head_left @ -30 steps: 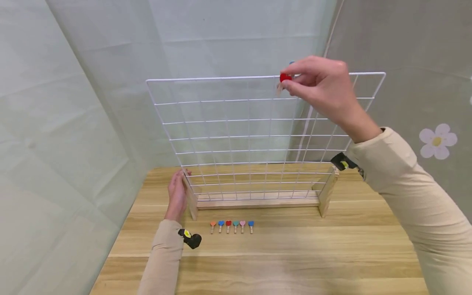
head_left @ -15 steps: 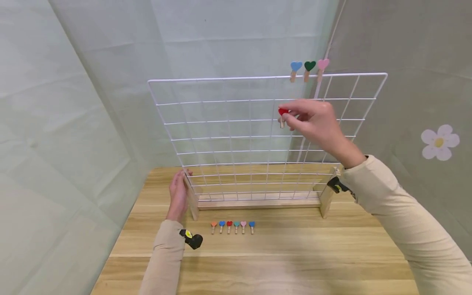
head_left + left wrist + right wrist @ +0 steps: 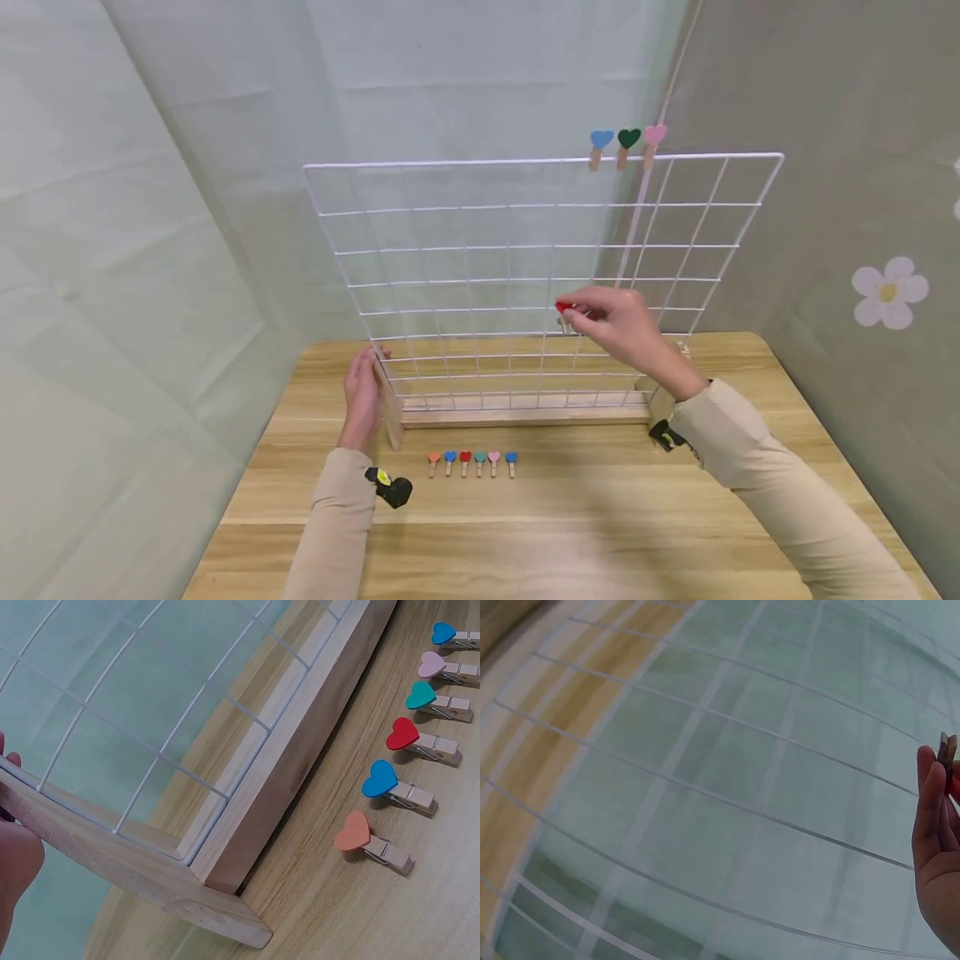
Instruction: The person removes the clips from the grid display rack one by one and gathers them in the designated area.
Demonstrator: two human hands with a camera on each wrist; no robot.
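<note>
Pinching a red heart clip (image 3: 564,307) between thumb and fingertips, the right hand (image 3: 617,327) hangs in front of the white wire grid (image 3: 480,275), low on its right half, at about 4 o'clock from the panel's middle. From the right wrist view the clip (image 3: 949,754) shows only as a thin wooden edge with a sliver of red above the fingers (image 3: 932,802), so whether it touches a wire is hard to tell; from the head view it looks just clear of the mesh.

At the grid's lower left corner, the left hand (image 3: 362,398) lies flat against the outer face of the wooden foot (image 3: 388,410), fingers straight and together, pressing rather than curling round it. The left wrist view shows that foot (image 3: 135,874) joined to the long wooden base rail (image 3: 300,727) in which the wires sit.

On the wooden table (image 3: 570,517), at 6 o'clock from the grid's base, six heart clips (image 3: 471,461) lie in a row, just apart from one another: orange (image 3: 371,840), blue (image 3: 396,786), red (image 3: 420,740), teal (image 3: 437,700), pink (image 3: 447,668) and blue (image 3: 454,635).

Along the grid's top wire, at about 1 o'clock from its middle, three more clips stand upright side by side: blue (image 3: 600,146), dark green (image 3: 627,144) and pink (image 3: 653,141).
</note>
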